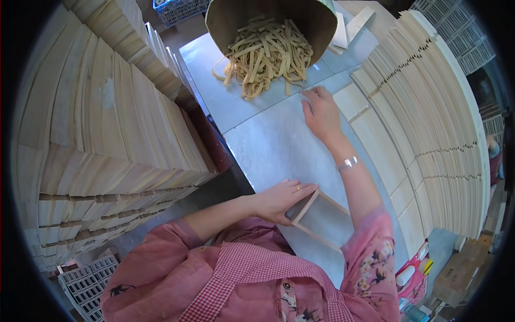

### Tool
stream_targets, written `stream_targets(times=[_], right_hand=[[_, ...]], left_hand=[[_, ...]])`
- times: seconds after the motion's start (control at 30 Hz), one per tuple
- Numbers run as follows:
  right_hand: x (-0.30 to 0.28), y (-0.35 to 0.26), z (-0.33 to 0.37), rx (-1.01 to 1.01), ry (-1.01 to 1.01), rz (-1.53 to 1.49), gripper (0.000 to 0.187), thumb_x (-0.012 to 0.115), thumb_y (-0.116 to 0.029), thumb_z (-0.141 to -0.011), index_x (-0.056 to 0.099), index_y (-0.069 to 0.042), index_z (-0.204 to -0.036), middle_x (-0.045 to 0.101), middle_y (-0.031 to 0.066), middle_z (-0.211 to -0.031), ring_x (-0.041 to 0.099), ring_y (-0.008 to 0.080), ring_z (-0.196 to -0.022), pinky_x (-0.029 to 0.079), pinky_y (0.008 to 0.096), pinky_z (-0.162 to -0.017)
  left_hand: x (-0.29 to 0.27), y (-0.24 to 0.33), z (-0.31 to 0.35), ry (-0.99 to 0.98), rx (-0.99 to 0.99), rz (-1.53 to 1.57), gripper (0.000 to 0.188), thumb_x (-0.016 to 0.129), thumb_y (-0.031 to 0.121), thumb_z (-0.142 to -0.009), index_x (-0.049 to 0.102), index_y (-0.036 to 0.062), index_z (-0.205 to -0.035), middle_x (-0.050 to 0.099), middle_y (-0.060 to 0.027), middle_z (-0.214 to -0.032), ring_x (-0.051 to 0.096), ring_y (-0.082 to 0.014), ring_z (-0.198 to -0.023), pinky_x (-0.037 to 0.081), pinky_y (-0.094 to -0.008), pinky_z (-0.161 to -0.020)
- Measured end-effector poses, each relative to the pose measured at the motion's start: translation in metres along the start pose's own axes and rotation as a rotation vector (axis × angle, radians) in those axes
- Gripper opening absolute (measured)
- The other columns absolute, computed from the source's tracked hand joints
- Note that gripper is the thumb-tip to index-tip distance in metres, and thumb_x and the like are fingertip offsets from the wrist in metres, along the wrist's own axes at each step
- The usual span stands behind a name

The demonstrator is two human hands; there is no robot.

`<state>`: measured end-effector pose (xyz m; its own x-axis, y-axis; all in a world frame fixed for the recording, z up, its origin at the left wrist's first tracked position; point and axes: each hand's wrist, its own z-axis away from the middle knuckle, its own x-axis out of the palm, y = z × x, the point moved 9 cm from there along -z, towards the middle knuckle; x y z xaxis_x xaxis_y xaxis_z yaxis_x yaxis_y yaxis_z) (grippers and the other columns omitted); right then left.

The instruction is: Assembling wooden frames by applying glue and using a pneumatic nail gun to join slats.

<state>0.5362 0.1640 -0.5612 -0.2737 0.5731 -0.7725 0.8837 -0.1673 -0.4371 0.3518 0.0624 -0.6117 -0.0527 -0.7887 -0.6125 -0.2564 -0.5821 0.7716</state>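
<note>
Beyond the left edge of the worktop [263,139] stand tall stacks of thin pale boards [118,107], with a grey plastic crate [91,284] low down, nearer me. Just inside that edge, toward the worktop's near end, my left grip [281,201] is closed about the short side of a wooden frame [307,205], fingers at its far corner and thumb at its near one. The frame is an open rectangle of narrow slats, close to my checked apron [257,263]; my right forearm [362,185] hides part of it. At the worktop's far edge, a wide-mouthed container [213,19] lies with its opening toward me, and a heap of pale flat strips [268,53] spills from it onto the surface. My right grip [324,115] is just short of that heap, thumb set apart from bent fingers; whether it pinches anything I cannot tell. A silver band [348,162] circles that wrist. Along the worktop's right edge lie flat pale pieces [375,134], and a long row of close-packed boards [429,107] rises beside them. Past the near end of that edge sits a pink basket [413,288].
</note>
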Motion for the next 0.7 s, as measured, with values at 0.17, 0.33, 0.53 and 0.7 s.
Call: stream_targets(times=[0.17,0.33,0.53,0.7], right_hand=[[0.052,0.035,-0.033,0.128,-0.051,0.13,0.015,0.066,-0.007,-0.084,0.071,-0.003,-0.097,0.061,0.0127,-0.107,0.062,0.0335,-0.091,0.052,0.0377,-0.08],[0.034,0.025,-0.008,0.166,-0.217,0.131,0.003,0.065,-0.005,-0.08,0.068,-0.003,-0.082,0.062,0.0117,-0.099,0.06,0.0315,-0.087,0.051,0.0365,-0.08],[-0.064,-0.024,0.038,0.167,-0.157,-0.181,0.009,0.063,-0.003,-0.072,0.057,-0.005,-0.065,0.06,0.0071,-0.084,0.053,0.0262,-0.08,0.049,0.0354,-0.082],[-0.129,-0.035,0.029,0.277,0.135,-0.301,0.014,0.065,-0.002,-0.078,0.054,-0.006,-0.071,0.055,0.0019,-0.071,0.052,0.0165,-0.07,0.049,0.0291,-0.077]], left_hand=[[0.0,-0.004,0.002,-0.03,-0.035,0.026,0.109,0.083,0.024,-0.064,0.027,0.0016,-0.155,0.049,-0.0192,-0.147,0.052,-0.0361,-0.112,0.04,-0.0419,-0.099],[0.0,0.001,0.001,-0.048,-0.033,0.022,0.109,0.083,0.024,-0.065,0.027,0.0011,-0.156,0.049,-0.0184,-0.147,0.052,-0.0365,-0.111,0.04,-0.0414,-0.099],[-0.001,-0.002,0.001,-0.038,-0.016,0.0,0.109,0.083,0.026,-0.066,0.026,0.0,-0.156,0.048,-0.0185,-0.149,0.053,-0.0357,-0.114,0.04,-0.0413,-0.1],[0.002,0.001,0.002,0.009,0.032,-0.045,0.109,0.084,0.028,-0.068,0.026,-0.0015,-0.156,0.047,-0.0195,-0.15,0.053,-0.0351,-0.116,0.04,-0.0416,-0.102]])
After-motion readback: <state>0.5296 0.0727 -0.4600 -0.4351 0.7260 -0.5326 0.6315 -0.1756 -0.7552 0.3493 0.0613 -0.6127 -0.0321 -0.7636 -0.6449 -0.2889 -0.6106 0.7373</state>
